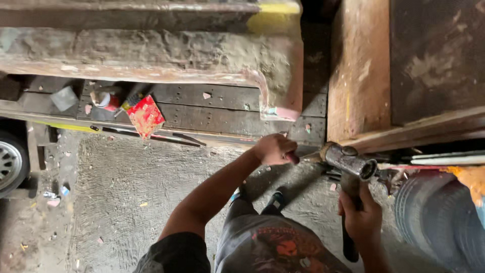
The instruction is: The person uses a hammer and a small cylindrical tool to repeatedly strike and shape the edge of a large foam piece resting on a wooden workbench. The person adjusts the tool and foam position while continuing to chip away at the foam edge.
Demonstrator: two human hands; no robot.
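While the left hand (274,149) pinches a thin dark chisel-like rod (308,157) against the rusty wooden truck bed's edge (359,76), the right hand (359,215) fists around a grey steel-headed hammer (349,161) — poised at the rod's end, work apparently mid-way, no piece visibly freed.

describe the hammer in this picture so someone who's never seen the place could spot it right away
Start at the tall wooden beam on the right and follow it down to its lower edge. Just below, the right hand grips a dark handle topped by the hammer. Its grey, worn metal cylinder head sets it apart from the thin chisel held by the left hand.
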